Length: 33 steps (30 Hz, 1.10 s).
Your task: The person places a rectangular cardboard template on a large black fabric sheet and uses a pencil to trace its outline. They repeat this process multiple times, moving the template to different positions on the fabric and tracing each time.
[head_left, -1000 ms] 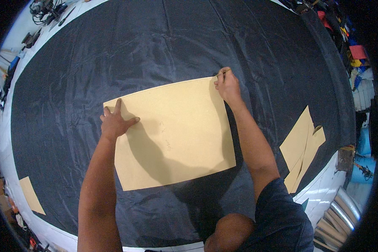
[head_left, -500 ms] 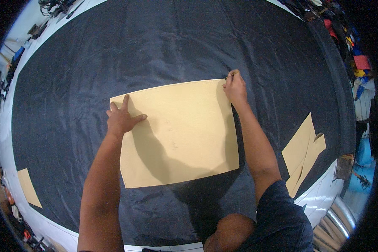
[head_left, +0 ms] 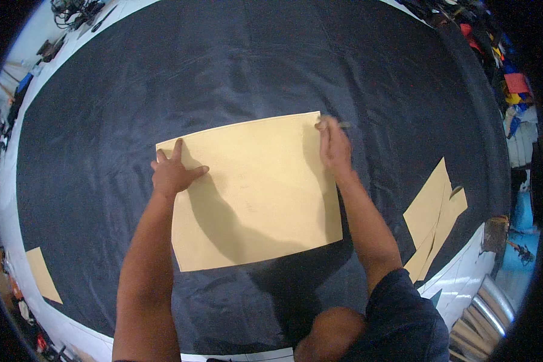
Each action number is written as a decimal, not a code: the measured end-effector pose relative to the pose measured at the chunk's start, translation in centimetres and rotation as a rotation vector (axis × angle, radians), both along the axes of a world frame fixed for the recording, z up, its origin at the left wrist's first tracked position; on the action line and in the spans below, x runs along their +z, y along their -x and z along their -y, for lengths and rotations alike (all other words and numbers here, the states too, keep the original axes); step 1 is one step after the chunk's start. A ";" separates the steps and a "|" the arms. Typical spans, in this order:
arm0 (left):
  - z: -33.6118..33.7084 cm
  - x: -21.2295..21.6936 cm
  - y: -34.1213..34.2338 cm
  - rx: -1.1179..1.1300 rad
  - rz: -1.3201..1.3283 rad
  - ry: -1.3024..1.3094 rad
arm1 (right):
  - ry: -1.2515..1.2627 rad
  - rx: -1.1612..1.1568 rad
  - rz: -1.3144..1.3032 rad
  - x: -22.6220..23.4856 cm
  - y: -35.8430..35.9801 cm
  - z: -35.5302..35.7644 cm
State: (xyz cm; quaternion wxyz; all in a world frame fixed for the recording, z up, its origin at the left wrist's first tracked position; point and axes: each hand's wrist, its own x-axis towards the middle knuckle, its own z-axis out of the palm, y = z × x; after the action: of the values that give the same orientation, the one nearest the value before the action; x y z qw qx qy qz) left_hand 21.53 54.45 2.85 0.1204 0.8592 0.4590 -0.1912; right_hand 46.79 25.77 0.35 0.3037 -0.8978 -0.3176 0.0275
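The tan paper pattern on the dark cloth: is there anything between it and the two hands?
Nothing visible. The left hand lies flat on the tan paper pattern near its upper left corner; the right hand rests at its upper right corner.

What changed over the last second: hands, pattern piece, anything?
Little. The right hand slid slightly along the top right corner of the tan pattern piece; a thin marking tool now shows past its fingers. The left hand stays flat, fingers spread, on the piece's left edge. The piece, the dark cloth and the spare tan pieces lie as before.
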 end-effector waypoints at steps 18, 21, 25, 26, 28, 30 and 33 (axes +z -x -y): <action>-1.1 -0.3 -2.3 -0.027 -0.189 -0.015 | 0.064 0.221 0.263 -2.8 3.5 6.5; 1.1 0.4 -4.7 -0.132 -0.005 -0.114 | 0.006 0.222 0.280 -3.2 3.5 6.4; 10.0 -0.7 -13.5 -0.512 0.427 0.046 | 0.001 0.218 0.263 -3.5 3.3 7.4; 13.0 -0.6 -15.9 -0.548 0.445 0.082 | -0.007 0.221 0.255 -3.6 3.2 7.5; 15.0 -1.8 -19.7 -0.599 0.435 0.115 | 0.031 0.213 0.301 -3.6 2.9 6.7; 16.4 -3.8 -21.4 -0.563 0.280 0.131 | 0.054 0.232 0.264 -4.0 3.7 6.4; 17.8 -1.5 -24.0 -0.686 -0.014 0.001 | 0.014 0.196 0.284 -3.6 3.5 6.5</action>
State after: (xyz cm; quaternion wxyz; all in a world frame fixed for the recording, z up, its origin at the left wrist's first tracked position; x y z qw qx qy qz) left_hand 45.51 36.69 1.40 0.0463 0.9621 0.1439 -0.2269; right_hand 43.30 19.23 -3.25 0.2456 -0.8595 -0.4431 -0.0680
